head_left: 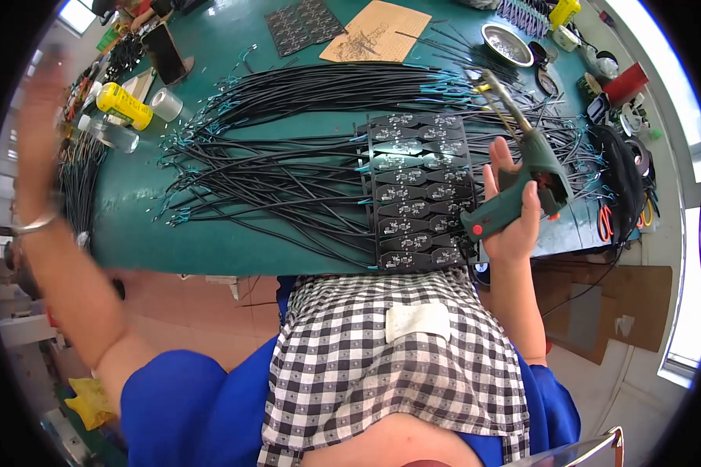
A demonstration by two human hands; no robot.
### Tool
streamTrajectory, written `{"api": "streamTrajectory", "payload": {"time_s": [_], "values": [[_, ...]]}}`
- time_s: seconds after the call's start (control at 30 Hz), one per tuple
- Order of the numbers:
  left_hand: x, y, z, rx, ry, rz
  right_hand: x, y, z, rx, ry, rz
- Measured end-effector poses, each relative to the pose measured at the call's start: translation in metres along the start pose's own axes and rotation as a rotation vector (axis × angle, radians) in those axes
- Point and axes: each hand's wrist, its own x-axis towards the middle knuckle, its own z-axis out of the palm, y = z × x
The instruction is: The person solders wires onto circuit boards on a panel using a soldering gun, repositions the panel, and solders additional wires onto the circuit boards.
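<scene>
In my right hand (516, 226) lies a green soldering gun (544, 167) with a red button. Its handle rests across my palm, some fingers stretched out, and its metal tip points up and away. Below it sits a black panel of circuit boards (401, 192), at the table's near edge. Black cables (288, 167) with blue-green wire ends fan out from the panel to the left. My left hand (43, 132) is raised at the far left, off to the side of the table, with a bracelet at the wrist. Motion smears its fingers.
Behind the panel lies a thick cable bundle (327, 82). Bottles, including a yellow one (125, 106), a tape roll (166, 104) and a phone (163, 54) stand left. Cardboard (378, 31) and another board panel (304, 25) lie at the back. A metal bowl (508, 44) and scissors (604, 224) are right.
</scene>
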Motion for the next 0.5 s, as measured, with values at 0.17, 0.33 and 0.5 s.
{"api": "streamTrajectory", "payload": {"time_s": [0.17,0.33,0.5], "values": [[-0.111,-0.05,0.116,0.038,-0.507,0.093,0.013,0.009,0.0,0.048,-0.134,0.1],[-0.129,-0.056,0.146,0.042,-0.443,0.079,0.011,0.02,0.003,0.006,-0.198,0.111],[-0.039,-0.022,0.094,0.548,0.0,0.575,0.006,0.027,0.0,0.079,-0.083,0.13]]}}
